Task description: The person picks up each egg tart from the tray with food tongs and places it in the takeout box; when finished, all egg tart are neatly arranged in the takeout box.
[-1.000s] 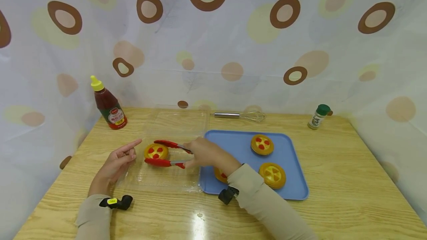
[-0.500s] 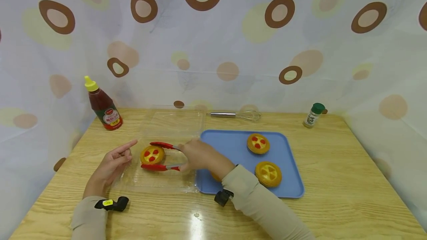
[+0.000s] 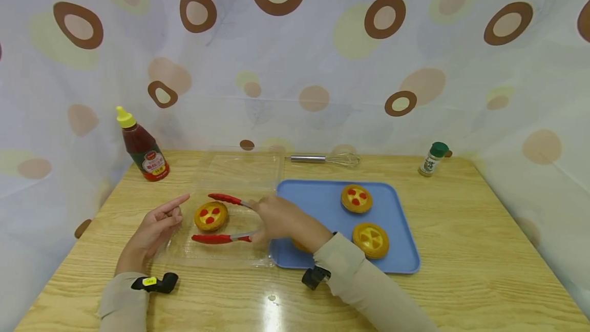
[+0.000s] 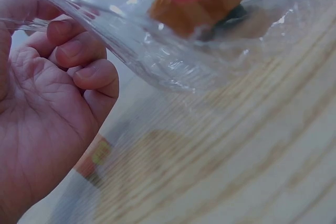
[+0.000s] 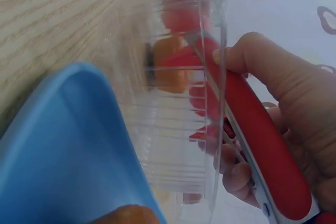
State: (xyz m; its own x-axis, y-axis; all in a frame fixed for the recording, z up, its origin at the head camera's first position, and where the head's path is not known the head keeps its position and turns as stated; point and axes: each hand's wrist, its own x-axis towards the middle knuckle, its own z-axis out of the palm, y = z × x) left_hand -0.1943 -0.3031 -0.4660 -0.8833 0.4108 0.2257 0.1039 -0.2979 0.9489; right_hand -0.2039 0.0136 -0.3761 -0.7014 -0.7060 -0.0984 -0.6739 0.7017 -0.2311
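Note:
In the head view my right hand [image 3: 276, 216] grips red-tipped tongs [image 3: 216, 239], whose red handle [image 5: 262, 135] crosses the right wrist view. The two tong arms are spread apart, one on each side of a tart [image 3: 210, 216] with red toppings. That tart sits in the left part of a clear plastic container [image 3: 230, 252], its hinged lid laid back. My left hand [image 3: 154, 227] holds the container's left edge, index finger stretched along it and other fingers curled, as the left wrist view shows beside the plastic rim [image 4: 142, 72].
A blue tray [image 3: 318, 196] right of the container holds a red-topped tart [image 3: 356, 199], a yellow-topped tart [image 3: 371, 240] and another mostly under my right wrist. Behind lie a whisk [image 3: 322, 159], a sauce bottle [image 3: 145, 150] and a green-capped shaker [image 3: 433, 159].
The tong arms have spread away from the tart, which now stands free between them. The left hand keeps its place at the container. The whole head view has shifted slightly.

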